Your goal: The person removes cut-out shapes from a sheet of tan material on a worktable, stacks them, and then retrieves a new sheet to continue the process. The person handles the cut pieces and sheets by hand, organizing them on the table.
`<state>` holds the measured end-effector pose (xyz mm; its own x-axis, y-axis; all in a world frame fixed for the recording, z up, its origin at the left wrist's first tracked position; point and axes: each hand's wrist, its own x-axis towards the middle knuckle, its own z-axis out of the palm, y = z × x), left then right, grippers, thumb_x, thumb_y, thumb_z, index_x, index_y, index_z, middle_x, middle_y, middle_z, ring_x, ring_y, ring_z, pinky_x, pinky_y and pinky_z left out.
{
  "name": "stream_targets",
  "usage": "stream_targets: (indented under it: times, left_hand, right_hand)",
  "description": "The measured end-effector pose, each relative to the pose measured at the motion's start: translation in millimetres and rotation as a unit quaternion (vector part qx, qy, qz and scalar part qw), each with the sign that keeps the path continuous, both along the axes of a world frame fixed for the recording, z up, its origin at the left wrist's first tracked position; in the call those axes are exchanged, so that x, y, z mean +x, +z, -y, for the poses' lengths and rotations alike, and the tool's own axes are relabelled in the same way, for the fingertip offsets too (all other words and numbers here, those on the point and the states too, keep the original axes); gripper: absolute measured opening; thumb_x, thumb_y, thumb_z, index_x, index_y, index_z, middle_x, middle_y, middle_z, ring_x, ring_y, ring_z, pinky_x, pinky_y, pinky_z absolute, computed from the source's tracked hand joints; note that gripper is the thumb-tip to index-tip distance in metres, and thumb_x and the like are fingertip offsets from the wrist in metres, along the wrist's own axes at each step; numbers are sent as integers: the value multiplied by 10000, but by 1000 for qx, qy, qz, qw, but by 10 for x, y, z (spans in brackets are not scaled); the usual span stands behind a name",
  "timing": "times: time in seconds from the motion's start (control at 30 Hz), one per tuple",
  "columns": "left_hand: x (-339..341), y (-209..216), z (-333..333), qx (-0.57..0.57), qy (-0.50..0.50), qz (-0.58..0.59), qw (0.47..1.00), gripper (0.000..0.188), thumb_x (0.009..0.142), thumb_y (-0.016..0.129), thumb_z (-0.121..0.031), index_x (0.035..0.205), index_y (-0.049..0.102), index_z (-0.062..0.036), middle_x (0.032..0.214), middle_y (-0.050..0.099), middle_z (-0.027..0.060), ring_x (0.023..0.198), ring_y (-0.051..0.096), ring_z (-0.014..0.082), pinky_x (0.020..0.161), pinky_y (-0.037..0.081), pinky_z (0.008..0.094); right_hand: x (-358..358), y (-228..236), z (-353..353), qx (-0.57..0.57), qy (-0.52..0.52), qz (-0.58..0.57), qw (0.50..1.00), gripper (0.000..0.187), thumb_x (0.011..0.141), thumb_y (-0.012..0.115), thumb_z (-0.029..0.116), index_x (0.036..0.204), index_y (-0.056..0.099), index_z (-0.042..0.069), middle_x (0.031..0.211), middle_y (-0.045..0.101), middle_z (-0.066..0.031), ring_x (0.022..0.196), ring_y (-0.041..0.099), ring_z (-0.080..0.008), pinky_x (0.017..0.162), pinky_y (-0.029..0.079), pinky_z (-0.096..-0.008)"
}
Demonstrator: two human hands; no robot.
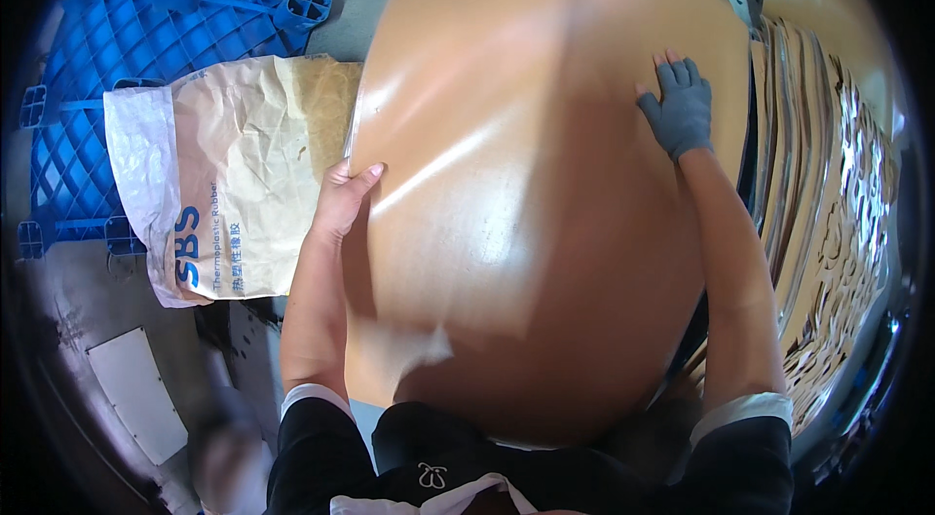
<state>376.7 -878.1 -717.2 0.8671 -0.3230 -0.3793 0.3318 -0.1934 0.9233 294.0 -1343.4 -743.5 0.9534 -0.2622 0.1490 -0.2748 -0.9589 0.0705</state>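
A large, smooth tan sheet (467, 232), glossy where the light strikes it, spreads across the middle in front of my body. My bare left hand (347, 195) grips its left edge, the thumb on top and the other fingers hidden behind. On the sheet's upper right part lies my right hand (680, 108), in a grey glove with bare fingertips. Its fingers are stretched out and it holds nothing. The sheet bows a little near my left hand, and its near edge reaches my waist.
Left of the sheet, a paper sack (248, 164) with blue print lies partly over a blue plastic pallet (127, 42). To the right stands a stack of tan sheets (794, 145), with cut-out sheets (842, 252) full of holes beside it. A white panel (138, 395) sits at lower left.
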Motion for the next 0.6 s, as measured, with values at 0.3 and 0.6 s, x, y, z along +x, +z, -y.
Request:
stream_targets:
  times: [0.3, 0.6]
  left_hand:
    - [1398, 403, 853, -90, -108, -168, 976, 516, 888, 563, -385, 1260, 500, -34, 1253, 539, 70, 1165, 491, 167, 983, 376, 305]
    - [1567, 631, 1347, -180, -93, -174, 964, 380, 900, 566, -301, 1182, 553, -46, 1137, 606, 87, 999, 599, 179, 867, 486, 345]
  right_hand:
    - [-12, 38, -36, 7, 3, -3, 1000, 593, 836, 538, 416, 1295, 457, 49, 1356, 427, -149, 1243, 358, -342, 980, 295, -432]
    - [6, 34, 20, 15, 5, -3, 1000, 598, 831, 529, 450, 1274, 476, 53, 1351, 433, -132, 1238, 355, -309, 978, 284, -415]
